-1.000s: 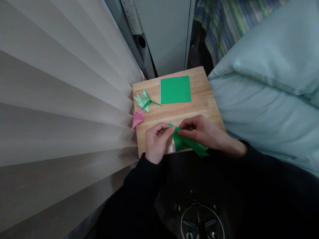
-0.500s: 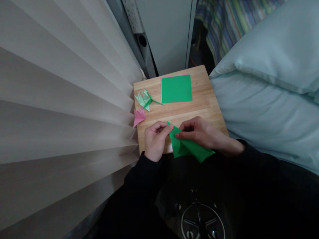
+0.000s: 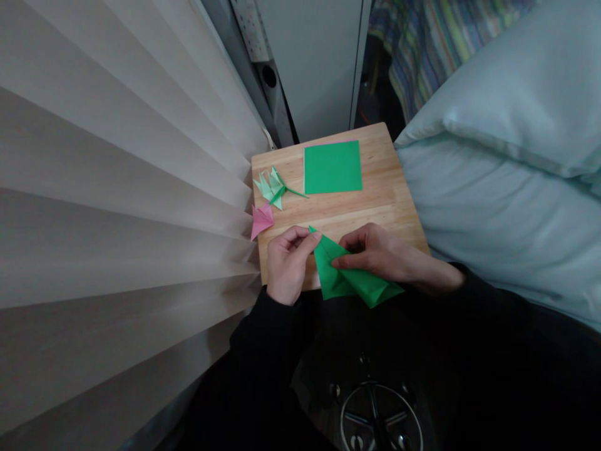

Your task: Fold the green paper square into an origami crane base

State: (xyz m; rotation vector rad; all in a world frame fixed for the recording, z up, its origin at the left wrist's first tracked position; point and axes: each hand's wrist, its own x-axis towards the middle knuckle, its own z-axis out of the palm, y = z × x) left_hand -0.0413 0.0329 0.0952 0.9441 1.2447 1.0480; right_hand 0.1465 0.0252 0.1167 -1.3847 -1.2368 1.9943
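At the lower centre of the frame, the left hand (image 3: 287, 263) pinched the top corner of a partly folded green paper sheet (image 3: 350, 275), while the right hand (image 3: 375, 254) gripped its middle crease. The sheet lay over the near edge of the small wooden table (image 3: 385, 194).

On the small wooden board (image 3: 375, 188) we see a flat green paper square (image 3: 333, 166) at the far edge. Left of it lies a pale green folded paper figure (image 3: 273, 186), with a pink folded paper piece (image 3: 261, 219) nearer, at the board's left edge.
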